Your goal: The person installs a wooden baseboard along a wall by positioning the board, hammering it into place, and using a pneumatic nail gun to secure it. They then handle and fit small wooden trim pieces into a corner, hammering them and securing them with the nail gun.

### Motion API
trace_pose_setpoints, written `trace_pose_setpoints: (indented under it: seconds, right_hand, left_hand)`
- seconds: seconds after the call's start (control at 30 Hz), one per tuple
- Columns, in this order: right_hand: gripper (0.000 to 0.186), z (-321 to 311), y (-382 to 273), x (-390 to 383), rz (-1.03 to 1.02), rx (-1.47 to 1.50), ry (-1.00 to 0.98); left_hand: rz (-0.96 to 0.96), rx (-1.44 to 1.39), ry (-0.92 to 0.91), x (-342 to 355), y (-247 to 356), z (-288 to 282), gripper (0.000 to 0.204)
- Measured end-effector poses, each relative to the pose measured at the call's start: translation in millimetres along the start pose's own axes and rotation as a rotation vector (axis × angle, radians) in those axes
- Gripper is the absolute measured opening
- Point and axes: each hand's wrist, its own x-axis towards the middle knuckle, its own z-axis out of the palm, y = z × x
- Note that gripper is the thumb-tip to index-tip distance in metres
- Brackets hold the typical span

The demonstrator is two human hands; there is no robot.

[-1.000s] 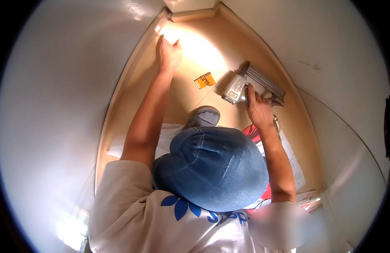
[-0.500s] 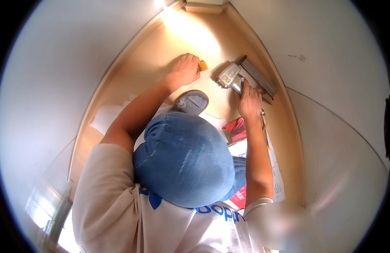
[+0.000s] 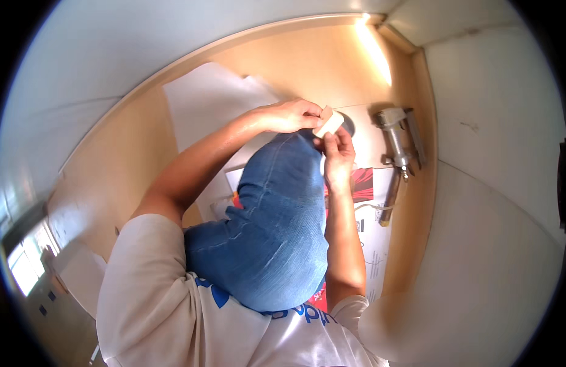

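Head view shows both hands up above a blue-jeans knee (image 3: 277,226). Left hand (image 3: 289,115) and right hand (image 3: 338,156) pinch a small tan block (image 3: 327,123) between closed fingertips. Near the right hand, a metal nail gun (image 3: 398,147) lies on the wooden floor (image 3: 307,61).

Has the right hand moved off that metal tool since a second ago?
Yes. The right hand has left the metal tool by the wall and come inward, meeting the left hand on a small pale piece.
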Motion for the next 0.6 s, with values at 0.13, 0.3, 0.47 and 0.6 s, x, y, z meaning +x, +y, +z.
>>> trace_pose_setpoints:
  seconds: [0.13,0.3,0.47,0.6]
  right_hand:
    - [0.036,20,13,-65,0.012,-0.029,-0.038]
    - [0.054,-12,12,-123,-0.061,-0.122,-0.059]
    - [0.047,-21,106,-164,-0.409,-0.566,-0.159]
    - [0.039,-4,86,-155,-0.238,-0.832,-0.196]
  left_hand:
    - [0.133,-0.058,0.332,-116,-126,-9,0.034]
    - [-0.287,0.113,0.597,-307,-157,15,0.038]
    - [-0.526,0.192,0.729,-455,-177,40,0.043]
    - [-0.527,-0.091,0.812,-499,-182,47,0.045]
